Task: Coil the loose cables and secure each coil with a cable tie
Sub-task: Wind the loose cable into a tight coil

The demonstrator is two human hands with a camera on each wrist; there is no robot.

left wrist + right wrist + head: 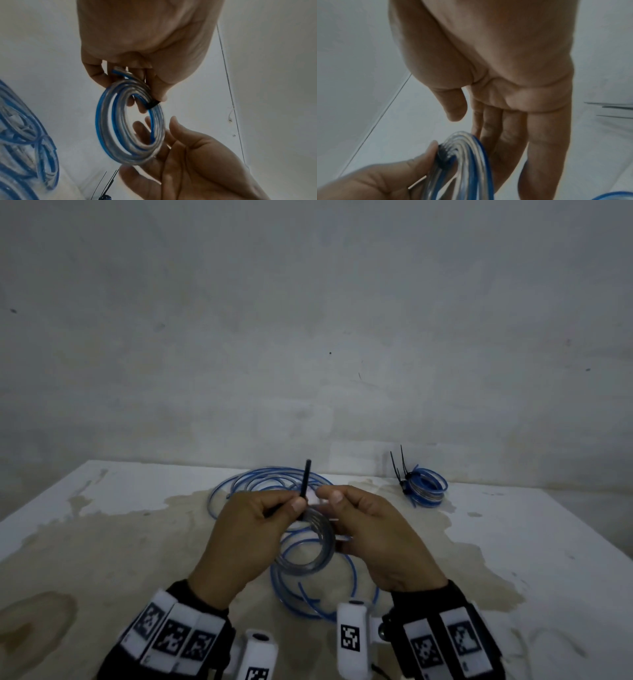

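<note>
A small coil of blue and clear cable (327, 546) hangs above the table between my hands. My left hand (298, 506) pinches it at the top, thumb on the black cable tie (306, 479) that wraps the strands, its tail sticking up. In the left wrist view the tie's band (151, 105) sits under the thumb on the coil (106, 128). My right hand (334, 510) stays open beside the coil, its straight fingers (505, 135) behind the loops (471, 162) and the thumb held apart. Whether those fingers touch the coil is unclear.
Loose blue cable (274, 484) sprawls on the stained white table (102, 542) behind and below my hands. A tied coil (424, 487) with black tie tails (399, 470) lies at the back right near the wall. The table's left side is bare.
</note>
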